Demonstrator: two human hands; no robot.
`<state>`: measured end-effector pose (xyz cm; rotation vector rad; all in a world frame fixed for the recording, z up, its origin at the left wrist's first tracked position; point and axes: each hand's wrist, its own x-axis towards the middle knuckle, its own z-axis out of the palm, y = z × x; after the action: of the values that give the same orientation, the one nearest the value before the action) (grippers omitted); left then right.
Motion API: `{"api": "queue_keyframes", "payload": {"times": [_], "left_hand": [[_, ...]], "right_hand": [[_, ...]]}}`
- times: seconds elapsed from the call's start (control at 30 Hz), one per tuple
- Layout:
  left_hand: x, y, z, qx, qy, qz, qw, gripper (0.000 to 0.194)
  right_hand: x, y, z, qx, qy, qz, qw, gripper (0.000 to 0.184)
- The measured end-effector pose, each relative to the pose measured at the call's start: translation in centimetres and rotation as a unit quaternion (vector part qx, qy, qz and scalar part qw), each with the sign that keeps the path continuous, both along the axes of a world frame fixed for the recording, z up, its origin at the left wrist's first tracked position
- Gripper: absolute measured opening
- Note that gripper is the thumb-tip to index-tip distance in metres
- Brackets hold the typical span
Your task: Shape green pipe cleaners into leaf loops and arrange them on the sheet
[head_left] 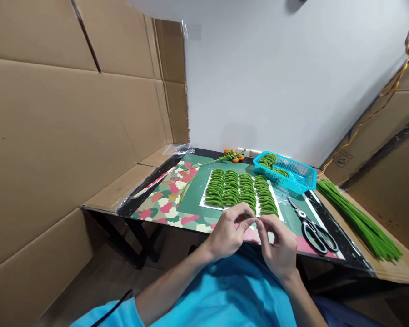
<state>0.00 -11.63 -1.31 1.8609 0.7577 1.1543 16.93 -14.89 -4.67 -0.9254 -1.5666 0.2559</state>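
My left hand and my right hand meet at the table's near edge, both with fingers pinched. A small green piece, apparently a bent pipe cleaner, shows between my left fingertips; most of it is hidden. My right thumb and forefinger close at its end, touching the left fingertips. Just beyond them lies a white sheet bearing several columns of curved green pipe cleaner pieces, laid close together.
A blue plastic basket at the back right holds more curved green pieces. Black-handled scissors lie open at right, beside a bundle of straight green pipe cleaners. Orange flowers on a green stem rest at the back. Cardboard walls stand at the sides.
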Motion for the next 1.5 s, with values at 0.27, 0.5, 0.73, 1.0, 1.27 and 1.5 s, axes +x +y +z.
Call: {"api": "queue_keyframes", "payload": {"times": [0.27, 0.5, 0.73, 1.0, 1.27, 1.5], "left_hand": [[-0.5, 1.4, -0.9, 0.330, 0.123, -0.020, 0.936, 0.024], [0.9, 0.2, -0.1, -0.098, -0.040, -0.067, 0.992, 0.030], [1.2, 0.0, -0.7, -0.203, -0.145, -0.088, 0.964, 0.035], [0.7, -0.2, -0.7, 0.027, -0.021, 0.024, 0.999, 0.016], [-0.2, 0.4, -2.2, 0.320, 0.070, 0.040, 0.944, 0.024], [0.3, -0.3, -1.0, 0.034, -0.029, 0.026, 0.999, 0.021]], "right_hand": [[1.1, -0.4, 2.0, -0.397, 0.306, 0.275, 0.821, 0.039], [2.2, -0.5, 1.9, 0.012, -0.064, 0.023, 0.998, 0.012], [2.4, 0.1, 0.5, 0.175, -0.232, -0.058, 0.955, 0.025], [0.6, -0.7, 0.7, -0.028, -0.036, 0.011, 0.999, 0.010], [-0.4, -0.6, 0.7, -0.345, 0.245, 0.224, 0.878, 0.036], [0.2, -0.6, 1.3, -0.189, 0.090, 0.121, 0.970, 0.024]]}}
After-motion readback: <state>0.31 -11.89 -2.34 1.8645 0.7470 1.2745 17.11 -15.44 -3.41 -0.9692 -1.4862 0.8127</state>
